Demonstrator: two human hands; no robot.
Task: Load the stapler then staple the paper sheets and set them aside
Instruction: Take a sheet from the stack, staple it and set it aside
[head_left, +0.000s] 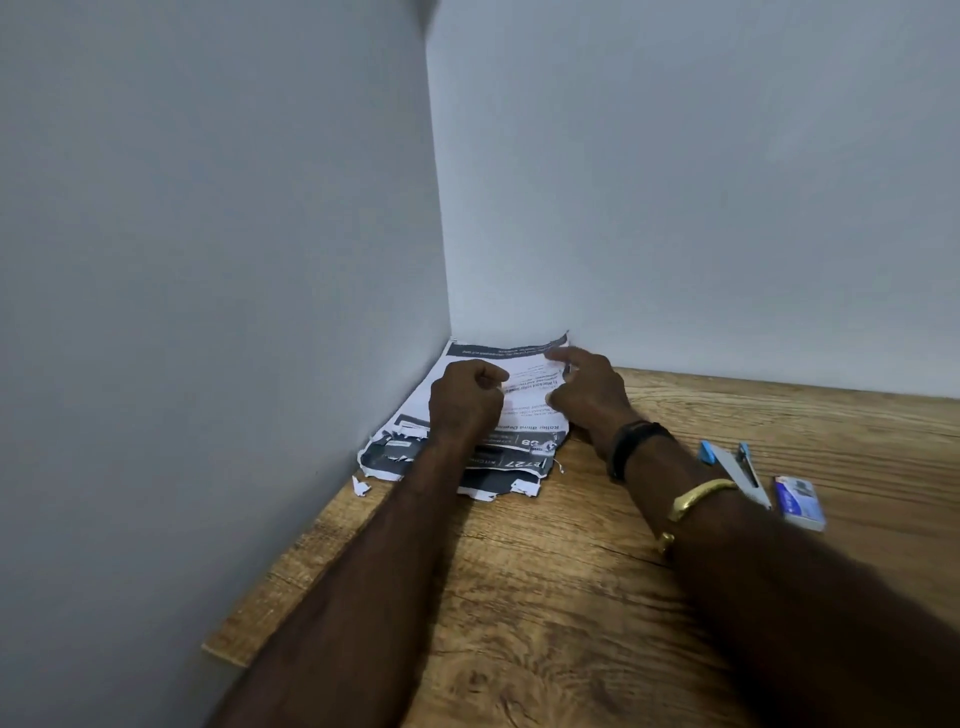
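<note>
A stack of printed paper sheets (524, 371) with torn dark lower edges lies in the corner where the two walls meet. My left hand (465, 402) rests on the stack with its fingers curled into a fist. My right hand (587, 387) lies on the right side of the sheets, forefinger stretched toward the far edge. A grey stapler (740, 470) with blue ends lies swung open on the table right of my right forearm. Beside it sits a small blue and white staple box (800, 503).
The wooden table (571, 597) runs to a white wall on the left (208, 260) and one at the back (701, 182). Small torn paper scraps (361, 487) lie by the stack's near left corner. My right wrist wears a dark band and a gold bangle.
</note>
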